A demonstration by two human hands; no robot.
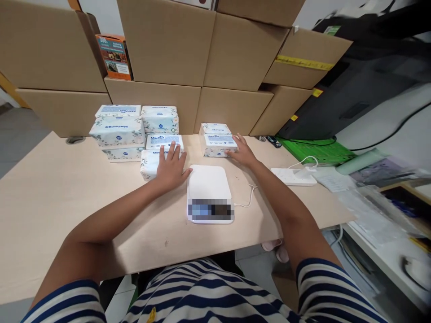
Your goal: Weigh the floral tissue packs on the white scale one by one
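My left hand (171, 167) lies flat, fingers spread, on a white tissue pack (148, 163) at the front of a pile of several tissue packs (117, 131). My right hand (243, 152) rests with fingers apart against the right side of a separate tissue pack (217, 144), which has one more pack behind it. A white kitchen scale (209, 193) sits on the wooden table (50, 197) between my hands, its cable running off to the right.
Large cardboard boxes (168, 45) are stacked along the table's back edge, with an orange box (114, 56) wedged among them. A white power strip (293, 176) lies to the right. A green mat (316, 150), papers and plastic bags lie further right.
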